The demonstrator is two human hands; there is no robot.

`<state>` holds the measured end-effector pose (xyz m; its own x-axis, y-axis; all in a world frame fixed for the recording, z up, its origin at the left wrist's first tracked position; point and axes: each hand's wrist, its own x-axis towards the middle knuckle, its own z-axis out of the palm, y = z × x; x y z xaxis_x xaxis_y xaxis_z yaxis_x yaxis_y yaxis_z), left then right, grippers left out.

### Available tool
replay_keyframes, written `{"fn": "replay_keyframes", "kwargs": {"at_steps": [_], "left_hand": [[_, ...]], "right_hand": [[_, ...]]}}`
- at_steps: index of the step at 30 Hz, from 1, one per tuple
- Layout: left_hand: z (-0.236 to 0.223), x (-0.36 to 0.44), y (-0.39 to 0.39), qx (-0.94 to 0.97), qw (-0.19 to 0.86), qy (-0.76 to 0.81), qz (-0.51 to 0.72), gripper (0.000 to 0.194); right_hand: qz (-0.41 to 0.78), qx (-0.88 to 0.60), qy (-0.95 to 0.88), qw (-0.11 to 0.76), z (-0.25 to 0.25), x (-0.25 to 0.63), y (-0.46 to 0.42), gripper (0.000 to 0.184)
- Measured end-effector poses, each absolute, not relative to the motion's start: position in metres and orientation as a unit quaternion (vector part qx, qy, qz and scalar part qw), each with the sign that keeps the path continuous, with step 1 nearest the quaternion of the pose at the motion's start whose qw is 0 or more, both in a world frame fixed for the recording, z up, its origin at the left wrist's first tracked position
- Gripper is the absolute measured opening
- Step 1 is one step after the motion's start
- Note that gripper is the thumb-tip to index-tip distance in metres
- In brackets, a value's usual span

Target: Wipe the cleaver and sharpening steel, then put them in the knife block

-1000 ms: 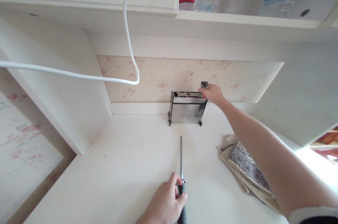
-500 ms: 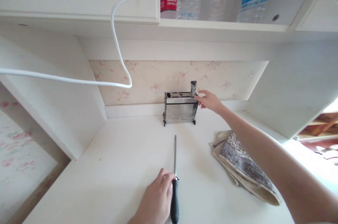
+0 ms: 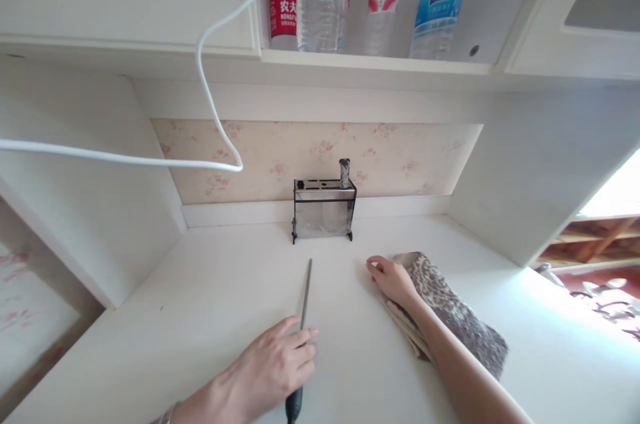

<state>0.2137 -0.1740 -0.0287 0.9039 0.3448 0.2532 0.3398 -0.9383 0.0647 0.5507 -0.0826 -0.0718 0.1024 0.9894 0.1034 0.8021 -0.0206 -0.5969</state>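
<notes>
My left hand point(image 3: 280, 359) lies over a sharpening steel point(image 3: 306, 297), its fingers bent across the steel where the black handle begins. The thin grey rod points away towards a knife rack point(image 3: 324, 219). That rack has clear sides and a black frame, and one speckled handle point(image 3: 345, 173) stands up from its right end. My right hand point(image 3: 393, 279) is low over the counter by the left edge of a folded grey-brown towel point(image 3: 455, 304). Its fingers are curled in, with nothing visible in them. My right forearm crosses part of the towel.
Plastic bottles point(image 3: 440, 7) stand on the open shelf point(image 3: 375, 64) above. A white cable point(image 3: 150, 161) hangs in front at the left. White side panels point(image 3: 505, 164) flank the white counter point(image 3: 215, 291), with floral wallpaper point(image 3: 280, 157) behind.
My right hand has left the knife rack and come back down beside the towel. My left hand has shifted further over the sharpening steel. The view has moved slightly.
</notes>
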Motion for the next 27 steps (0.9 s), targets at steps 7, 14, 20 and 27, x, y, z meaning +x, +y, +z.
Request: {"fn": "replay_keyframes", "kwargs": {"at_steps": [7, 14, 20, 27], "left_hand": [[0.051, 0.23, -0.142, 0.963, 0.085, 0.204, 0.154, 0.031], [0.16, 0.254, -0.094, 0.845, 0.166, 0.344, 0.376, 0.023], [0.218, 0.271, -0.052, 0.78, 0.049, 0.371, 0.502, 0.025], [0.227, 0.281, -0.004, 0.729, -0.003, 0.398, 0.557, 0.023]], "right_hand": [[0.12, -0.696, -0.665, 0.243, -0.068, 0.548, -0.09, 0.029], [0.105, -0.695, -0.675, 0.225, -0.07, 0.55, -0.092, 0.03], [0.102, -0.699, -0.676, 0.211, -0.068, 0.549, -0.092, 0.03], [0.104, -0.698, -0.678, 0.206, -0.067, 0.549, -0.092, 0.03]]}}
